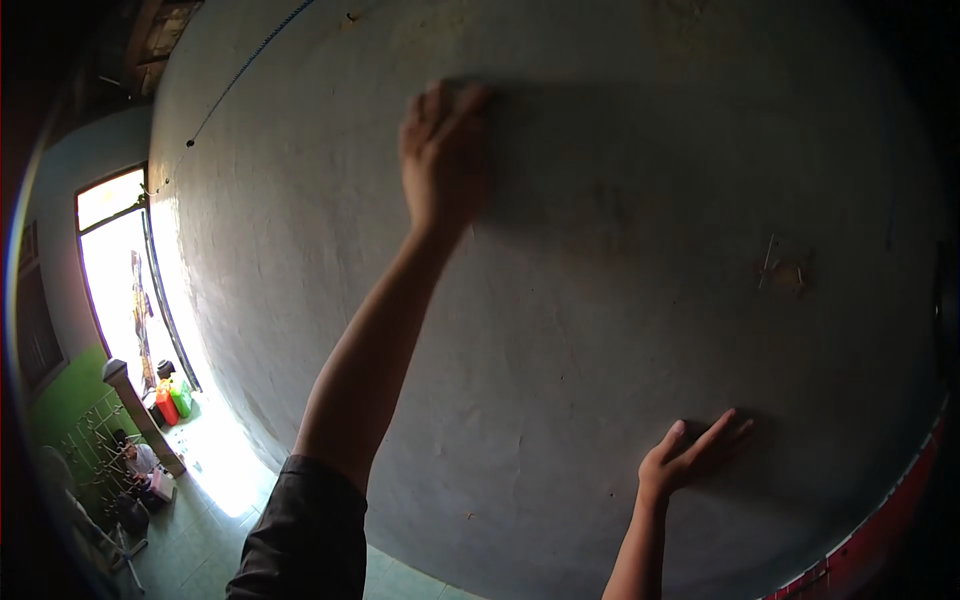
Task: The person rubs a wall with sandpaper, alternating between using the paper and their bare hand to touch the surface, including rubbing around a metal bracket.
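My left hand [445, 160] is raised high against a grey plastered wall [560, 330], its fingers spread and pointing upward. The fingertips are in shadow and slightly blurred, and the palm side is hidden. A dark short sleeve [305, 530] covers my upper left arm. Lower and to the right, my right hand [695, 455] rests by the same wall with thumb and fingers stretched apart. Nothing shows in either hand. Between the hands and further right, the wall has faint brownish marks and a small damaged patch [785, 272].
A blue cord [250, 62] runs along the wall at upper left. At far left are a bright doorway [120, 260], a post [140, 415], red and green containers [167, 402], a person [140, 460] sitting low and a metal rack. A red surface [880, 530] borders the lower right.
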The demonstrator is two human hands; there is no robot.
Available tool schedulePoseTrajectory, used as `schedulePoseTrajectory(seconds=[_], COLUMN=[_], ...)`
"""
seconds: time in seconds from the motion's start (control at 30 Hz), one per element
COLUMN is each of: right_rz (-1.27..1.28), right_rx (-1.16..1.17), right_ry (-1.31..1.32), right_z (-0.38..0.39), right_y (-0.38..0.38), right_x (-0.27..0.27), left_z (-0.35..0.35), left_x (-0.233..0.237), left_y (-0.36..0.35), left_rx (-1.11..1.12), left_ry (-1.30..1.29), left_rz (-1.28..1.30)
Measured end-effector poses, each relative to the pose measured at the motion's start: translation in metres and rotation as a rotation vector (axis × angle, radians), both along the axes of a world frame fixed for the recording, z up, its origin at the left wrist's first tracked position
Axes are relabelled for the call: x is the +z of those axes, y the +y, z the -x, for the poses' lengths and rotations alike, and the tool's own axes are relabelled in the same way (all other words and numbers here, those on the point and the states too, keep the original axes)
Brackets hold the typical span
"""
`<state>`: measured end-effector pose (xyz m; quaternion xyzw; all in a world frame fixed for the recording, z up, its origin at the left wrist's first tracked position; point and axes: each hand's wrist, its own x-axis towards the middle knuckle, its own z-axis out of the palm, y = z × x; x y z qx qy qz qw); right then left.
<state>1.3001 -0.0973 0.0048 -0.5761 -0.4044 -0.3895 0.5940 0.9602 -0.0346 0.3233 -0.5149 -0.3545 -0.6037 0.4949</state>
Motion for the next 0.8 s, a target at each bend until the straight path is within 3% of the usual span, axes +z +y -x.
schedulePoseTrajectory(seconds=[0.03, 0.13, 0.17, 0.27, 0.37, 0.43, 0.47, 0.53, 0.6, 0.73, 0.77, 0.8], right_rz=[-0.005, -0.016, -0.013, -0.015, -0.006, 0.013, 0.020, 0.045, 0.084, 0.063, 0.058, 0.045], right_rx=[-0.005, -0.032, -0.036, -0.043, -0.071, -0.016, -0.009, 0.027, 0.078, 0.208, 0.229, 0.249], right_ry=[0.007, 0.010, 0.002, -0.041, -0.071, -0.064, -0.068, 0.001, 0.125, 0.227, 0.224, 0.222], right_z=[0.000, 0.001, -0.001, -0.001, -0.007, -0.010, -0.014, -0.013, -0.006, 0.016, 0.013, 0.019], right_y=[0.001, 0.001, 0.001, -0.001, 0.001, -0.002, -0.002, -0.001, 0.000, -0.010, -0.009, -0.003], right_x=[0.001, -0.001, -0.003, -0.002, -0.006, -0.010, -0.012, -0.015, -0.016, -0.003, -0.005, 0.003], left_z=[0.016, -0.010, -0.034, -0.076, -0.046, 0.007, 0.040, 0.099, 0.090, 0.017, 0.017, 0.038], left_x=[0.000, -0.038, -0.063, -0.134, -0.136, -0.106, -0.088, -0.079, -0.106, -0.190, -0.187, -0.181], left_y=[0.008, 0.013, 0.003, -0.033, -0.033, -0.020, -0.017, -0.009, 0.003, -0.015, -0.024, -0.013], left_rx=[-0.126, -0.007, 0.017, -0.249, -0.196, 0.097, 0.133, -0.038, 0.073, -0.147, -0.206, -0.073], left_ry=[-0.105, -0.065, 0.063, 0.538, 0.461, 0.229, 0.094, -0.114, -0.062, 0.400, 0.487, 0.409], left_rz=[-0.025, -0.033, 0.083, 0.210, 0.289, 0.303, 0.316, 0.133, 0.157, 0.277, 0.278, 0.284])
